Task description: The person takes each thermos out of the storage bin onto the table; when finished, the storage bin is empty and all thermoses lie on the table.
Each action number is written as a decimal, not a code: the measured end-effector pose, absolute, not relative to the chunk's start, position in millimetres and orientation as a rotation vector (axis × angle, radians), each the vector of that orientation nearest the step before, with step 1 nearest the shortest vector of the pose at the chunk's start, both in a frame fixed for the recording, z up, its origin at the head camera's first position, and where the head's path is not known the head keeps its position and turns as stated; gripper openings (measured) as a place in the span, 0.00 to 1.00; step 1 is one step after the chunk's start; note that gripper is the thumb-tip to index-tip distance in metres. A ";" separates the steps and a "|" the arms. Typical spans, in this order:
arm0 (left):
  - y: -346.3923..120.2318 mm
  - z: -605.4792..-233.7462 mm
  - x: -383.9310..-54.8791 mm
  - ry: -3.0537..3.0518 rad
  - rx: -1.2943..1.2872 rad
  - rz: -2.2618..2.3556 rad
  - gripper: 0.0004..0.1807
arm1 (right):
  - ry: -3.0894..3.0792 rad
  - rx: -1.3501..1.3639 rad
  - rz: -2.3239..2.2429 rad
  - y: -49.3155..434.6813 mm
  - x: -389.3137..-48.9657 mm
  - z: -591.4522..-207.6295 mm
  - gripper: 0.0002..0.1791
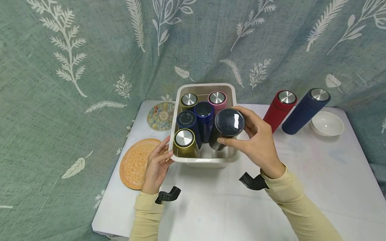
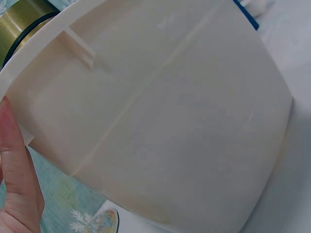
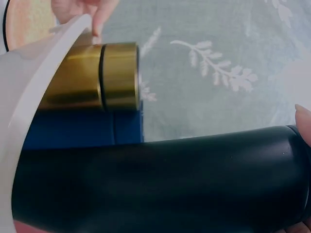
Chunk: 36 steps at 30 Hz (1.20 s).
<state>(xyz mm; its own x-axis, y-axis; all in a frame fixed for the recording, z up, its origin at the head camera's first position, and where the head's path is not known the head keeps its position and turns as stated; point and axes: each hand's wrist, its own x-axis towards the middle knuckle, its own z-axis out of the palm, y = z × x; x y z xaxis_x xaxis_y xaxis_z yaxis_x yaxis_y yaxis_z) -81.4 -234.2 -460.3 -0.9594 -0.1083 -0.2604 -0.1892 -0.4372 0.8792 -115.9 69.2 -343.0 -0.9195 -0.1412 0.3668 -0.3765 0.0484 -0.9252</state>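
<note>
A cream plastic bin [image 1: 208, 161] stands on the table with several thermos bottles in it. My left hand [image 1: 157, 164] holds the bin's rim at its front left corner; the thumb [image 2: 13, 150] shows against the rim in the left wrist view. My right hand [image 1: 259, 142] grips a black thermos [image 1: 230, 123] near its glossy lid, the bottle's lower part inside the bin's right side. Beside it stand a blue thermos [image 1: 204, 112], a dark navy thermos [image 1: 187, 119], and a gold thermos [image 1: 184, 139] in the front left corner. A pink thermos [image 1: 217, 98] and another gold-rimmed thermos [image 1: 189, 100] are behind.
Right of the bin, a red thermos [image 1: 278, 108] and a tall navy thermos [image 1: 306, 110] stand near a white bowl [image 1: 327, 124]. On the left lie a round orange mat [image 1: 135, 165] and a patterned round mat [image 1: 162, 116]. A leaf-print curtain [image 1: 208, 63] hangs behind the table.
</note>
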 end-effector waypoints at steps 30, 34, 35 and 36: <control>-235.6 -460.0 -80.9 1.628 -0.421 2.588 0.32 | -1.589 0.565 2.162 92.0 -92.5 -302.0 0.47; -235.4 -460.9 -81.1 1.618 -0.406 2.597 0.32 | -1.545 0.569 2.158 97.4 -91.6 -298.5 0.47; -235.5 -461.1 -81.0 1.616 -0.402 2.599 0.32 | -1.537 0.564 2.161 98.7 -91.5 -297.9 0.47; -235.4 -461.2 -81.0 1.613 -0.397 2.601 0.32 | -1.527 0.557 2.164 100.0 -91.3 -297.5 0.47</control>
<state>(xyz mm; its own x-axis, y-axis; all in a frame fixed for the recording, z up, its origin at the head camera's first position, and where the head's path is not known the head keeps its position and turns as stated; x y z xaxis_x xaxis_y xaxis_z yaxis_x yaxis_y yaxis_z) -81.0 -235.4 -461.2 -0.9653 -0.0878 -0.2459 -0.1812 -0.4525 0.8731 -91.3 100.0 -297.5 -0.8262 0.1153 0.5515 -0.5582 -0.2998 -0.7736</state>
